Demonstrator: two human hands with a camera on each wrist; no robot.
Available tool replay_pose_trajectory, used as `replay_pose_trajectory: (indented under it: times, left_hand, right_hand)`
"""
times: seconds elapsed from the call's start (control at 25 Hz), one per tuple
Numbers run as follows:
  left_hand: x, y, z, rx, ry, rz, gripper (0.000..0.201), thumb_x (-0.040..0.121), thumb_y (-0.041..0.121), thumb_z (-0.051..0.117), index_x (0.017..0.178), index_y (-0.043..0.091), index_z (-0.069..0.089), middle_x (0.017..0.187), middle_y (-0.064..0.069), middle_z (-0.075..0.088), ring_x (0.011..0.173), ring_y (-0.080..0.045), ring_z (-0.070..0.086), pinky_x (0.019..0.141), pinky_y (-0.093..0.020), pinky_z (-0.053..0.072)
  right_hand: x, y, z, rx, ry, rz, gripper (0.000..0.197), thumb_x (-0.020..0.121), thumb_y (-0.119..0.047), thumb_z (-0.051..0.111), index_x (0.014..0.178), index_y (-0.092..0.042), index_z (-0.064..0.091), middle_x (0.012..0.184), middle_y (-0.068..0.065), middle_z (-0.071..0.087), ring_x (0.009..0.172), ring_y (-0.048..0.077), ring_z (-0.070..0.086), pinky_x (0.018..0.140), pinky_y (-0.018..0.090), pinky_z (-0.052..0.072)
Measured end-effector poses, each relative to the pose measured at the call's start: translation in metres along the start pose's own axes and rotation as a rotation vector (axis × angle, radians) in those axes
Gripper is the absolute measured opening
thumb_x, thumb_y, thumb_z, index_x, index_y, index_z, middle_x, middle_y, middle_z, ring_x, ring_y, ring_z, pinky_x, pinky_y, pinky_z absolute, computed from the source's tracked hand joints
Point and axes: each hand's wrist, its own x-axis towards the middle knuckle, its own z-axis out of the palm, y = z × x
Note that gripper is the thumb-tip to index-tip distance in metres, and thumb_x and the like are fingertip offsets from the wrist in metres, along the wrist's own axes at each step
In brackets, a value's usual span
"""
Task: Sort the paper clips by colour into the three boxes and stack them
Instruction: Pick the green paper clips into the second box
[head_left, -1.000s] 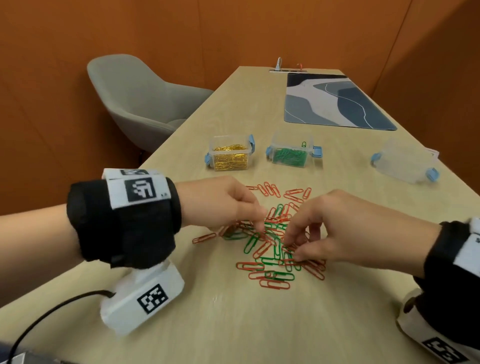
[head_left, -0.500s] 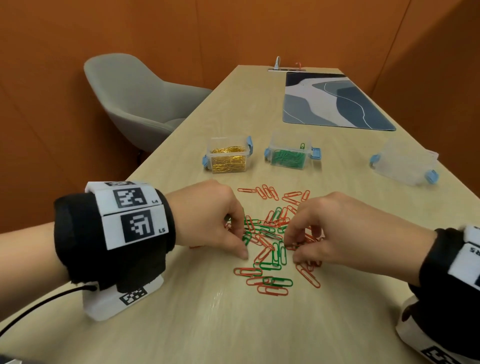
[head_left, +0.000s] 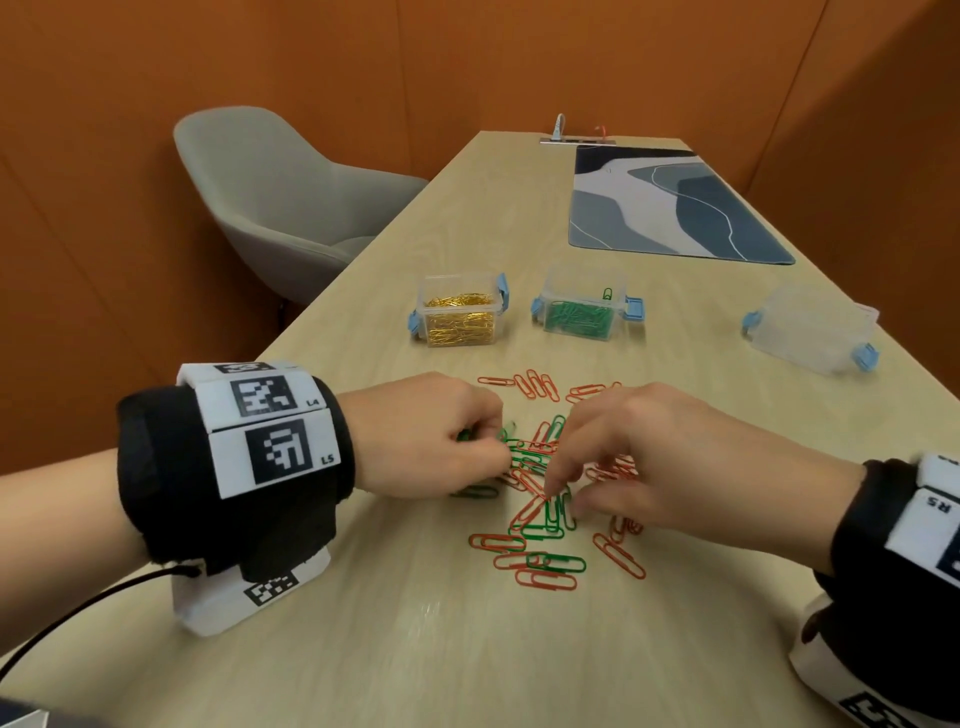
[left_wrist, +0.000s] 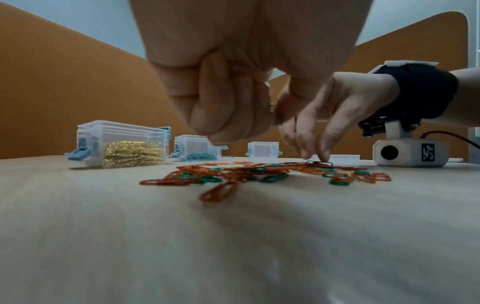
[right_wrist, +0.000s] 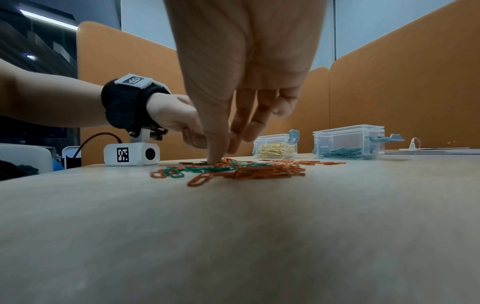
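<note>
A loose pile of red and green paper clips lies on the table in front of me. My left hand is at the pile's left edge, its fingers curled into a fist with green clips peeking out. My right hand reaches down from the right, fingers extended, the index fingertip pressing on the pile. Behind stand the box of gold clips and the box of green clips, both without lids. An empty clear box lies tilted at the far right.
A patterned blue-grey mat covers the far end of the table, with a cable port behind it. A grey chair stands off the table's left edge. A flat clear lid lies beyond the pile.
My left hand pulled its extended finger back from the pile and curled shut with green clips in it. My right hand stayed on the pile, fingertips shifting slightly left.
</note>
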Motion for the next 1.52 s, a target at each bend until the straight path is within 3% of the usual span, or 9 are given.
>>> replay_pose_trajectory:
  times: [0.2, 0.52, 0.68, 0.88, 1.0, 1.12, 1.2, 1.36, 1.52]
  left_hand:
    - [0.001, 0.002, -0.001, -0.039, 0.03, 0.025, 0.038, 0.095, 0.032, 0.034, 0.061, 0.016, 0.042, 0.057, 0.002, 0.037, 0.053, -0.01, 0.036, 0.052, -0.023, 0.03]
    - [0.002, -0.002, -0.003, -0.153, 0.033, 0.02, 0.03, 0.096, 0.025, 0.041, 0.08, 0.025, 0.066, 0.057, 0.007, 0.056, 0.053, -0.003, 0.048, 0.056, -0.014, 0.04]
    - [0.002, -0.011, -0.009, -0.489, -0.15, -0.041, 0.032, 0.098, 0.016, 0.037, 0.083, 0.015, 0.065, 0.057, 0.004, 0.05, 0.043, -0.005, 0.039, 0.043, -0.014, 0.034]
    - [-0.002, -0.023, -0.004, -0.927, -0.313, -0.03, 0.026, 0.086, 0.012, 0.041, 0.095, 0.005, 0.063, 0.068, -0.002, 0.063, 0.051, -0.01, 0.055, 0.044, -0.016, 0.042]
    - [-0.001, -0.027, 0.0, -1.14, -0.289, -0.123, 0.026, 0.085, 0.002, 0.035, 0.091, 0.004, 0.06, 0.069, -0.006, 0.063, 0.053, -0.012, 0.058, 0.045, -0.017, 0.045]
    - [-0.002, -0.024, -0.004, -1.303, -0.257, -0.196, 0.014, 0.083, 0.018, 0.048, 0.076, 0.009, 0.056, 0.065, -0.005, 0.057, 0.05, -0.013, 0.054, 0.043, -0.018, 0.045]
    - [-0.002, -0.022, -0.006, -1.272, -0.225, -0.273, 0.029, 0.085, 0.036, 0.055, 0.066, 0.015, 0.049, 0.059, -0.001, 0.048, 0.045, -0.01, 0.046, 0.039, -0.017, 0.039]
    - [-0.001, -0.016, -0.005, -1.107, -0.228, -0.378, 0.034, 0.095, 0.033, 0.042, 0.065, 0.017, 0.045, 0.054, 0.004, 0.04, 0.041, -0.006, 0.037, 0.036, -0.013, 0.031]
    - [0.0, -0.007, -0.006, -1.06, -0.274, -0.365, 0.039, 0.098, 0.035, 0.034, 0.082, 0.008, 0.058, 0.062, -0.003, 0.055, 0.044, -0.008, 0.049, 0.039, -0.015, 0.04]
  right_hand:
    - [0.006, 0.001, 0.005, 0.014, -0.05, 0.023, 0.021, 0.079, -0.029, 0.071, 0.099, -0.034, 0.07, 0.096, -0.015, 0.065, 0.091, 0.002, 0.055, 0.085, 0.023, 0.047]
    - [0.007, 0.002, 0.01, -0.048, -0.093, 0.008, 0.007, 0.089, -0.026, 0.056, 0.088, -0.024, 0.063, 0.088, -0.007, 0.063, 0.088, 0.011, 0.055, 0.084, 0.029, 0.047]
    - [0.005, 0.002, 0.011, -0.019, -0.077, -0.015, 0.006, 0.083, -0.024, 0.058, 0.083, -0.022, 0.064, 0.082, -0.005, 0.064, 0.081, 0.01, 0.058, 0.08, 0.03, 0.049]
    - [0.006, -0.001, 0.009, 0.007, -0.062, -0.016, 0.001, 0.076, -0.025, 0.064, 0.077, -0.025, 0.063, 0.082, -0.006, 0.062, 0.08, 0.009, 0.057, 0.079, 0.03, 0.05]
    - [0.006, -0.003, 0.007, 0.006, -0.047, -0.024, 0.003, 0.077, -0.024, 0.065, 0.076, -0.025, 0.063, 0.077, -0.012, 0.059, 0.074, 0.001, 0.053, 0.071, 0.016, 0.046]
    - [0.006, -0.002, 0.006, 0.042, -0.035, -0.014, 0.007, 0.078, -0.021, 0.064, 0.08, -0.027, 0.062, 0.068, -0.015, 0.057, 0.065, -0.01, 0.05, 0.058, 0.007, 0.038]
    - [0.007, 0.0, 0.008, 0.057, -0.039, -0.01, 0.012, 0.08, -0.021, 0.063, 0.089, -0.028, 0.064, 0.074, -0.014, 0.06, 0.065, -0.011, 0.05, 0.059, 0.005, 0.038]
    - [0.006, 0.001, 0.009, 0.017, -0.017, -0.052, 0.012, 0.081, -0.024, 0.062, 0.092, -0.026, 0.067, 0.074, -0.015, 0.058, 0.065, -0.003, 0.05, 0.059, 0.007, 0.037]
    - [0.004, -0.005, 0.003, 0.198, 0.272, -0.251, 0.01, 0.08, -0.03, 0.067, 0.09, -0.027, 0.07, 0.074, -0.02, 0.06, 0.072, 0.001, 0.052, 0.067, 0.011, 0.041]
